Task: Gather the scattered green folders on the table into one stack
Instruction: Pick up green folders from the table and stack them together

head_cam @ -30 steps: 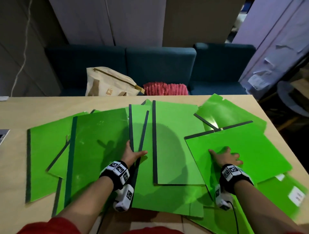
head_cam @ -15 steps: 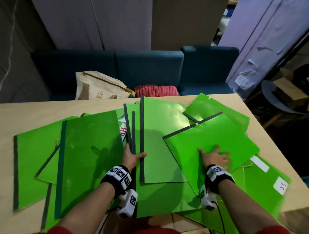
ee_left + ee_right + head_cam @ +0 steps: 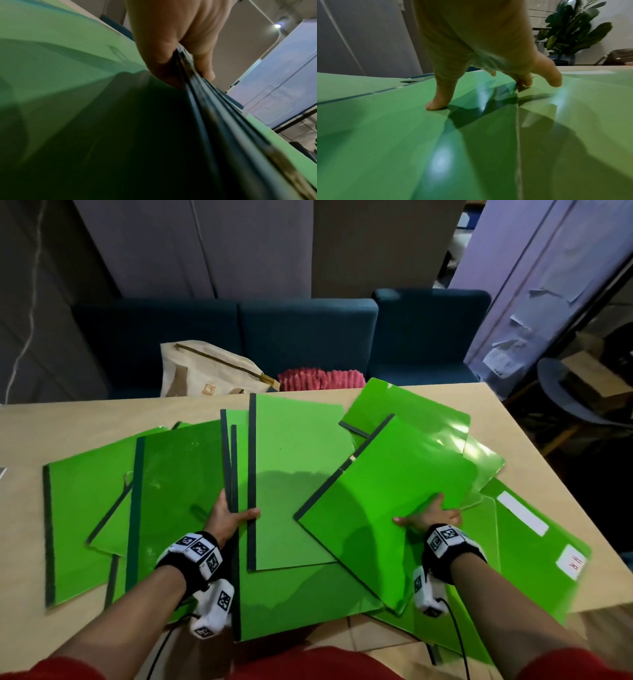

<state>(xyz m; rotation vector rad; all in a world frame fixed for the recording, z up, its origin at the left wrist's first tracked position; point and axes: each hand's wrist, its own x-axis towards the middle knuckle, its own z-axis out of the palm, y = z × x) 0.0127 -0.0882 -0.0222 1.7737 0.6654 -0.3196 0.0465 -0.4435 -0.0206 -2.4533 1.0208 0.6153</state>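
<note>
A: Why does the left hand (image 3: 230, 517) sit right in the middle of the spread?

B: It looks like an anchor. Its thumb lies over the dark spines (image 3: 234, 467) of several folders at the table's near-middle, and the fingers go beneath them; the left wrist view shows the bundle (image 3: 192, 81) pinched between thumb and fingers. I judge that bundle is the seed of the stack.

A: And the right hand (image 3: 428, 517)?

B: It holds the near right edge of one tilted folder (image 3: 397, 491), thumb on top of the sheet and fingers curled at or under its edge, as the right wrist view shows. That sheet lies askew over its neighbours, toward the table's right side, probably so it can be carried across to the left hand's bundle.

A: How do the green folders (image 3: 185, 491) look?

B: Thin, glossy, bright green sheets with dark binding strips along one edge. They overlap in a fan from the left edge of the table (image 3: 85, 419) to its near right corner. Two at that corner carry white labels (image 3: 571, 566). They flex easily, so sliding looks safer than lifting.
</note>
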